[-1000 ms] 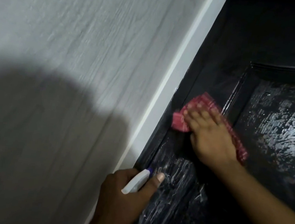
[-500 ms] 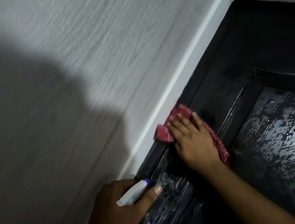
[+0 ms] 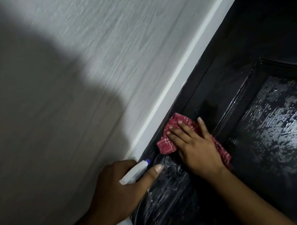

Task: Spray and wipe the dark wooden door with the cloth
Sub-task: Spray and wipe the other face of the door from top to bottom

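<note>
We see the dark wooden door (image 3: 223, 88) bearing everything here; its left stile is glossy, and its recessed panel (image 3: 284, 131) at the right is mottled with a shiny wet film. Directly on the stile lies a red checked cloth (image 3: 168, 144), bunched under the flat right hand (image 3: 197, 149), its left end near the door's edge; below it we make out pale wet streaks (image 3: 168, 182) on the wood.

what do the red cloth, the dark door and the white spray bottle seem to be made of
Red checked cloth: soft woven fabric, perhaps cotton; it creases and shows pale woven lines.
Dark panelled door: likely wood under glossy dark coating; moulded panel edges, bright reflections on wet patches.
White spray bottle: seemingly smooth matte plastic.
</note>
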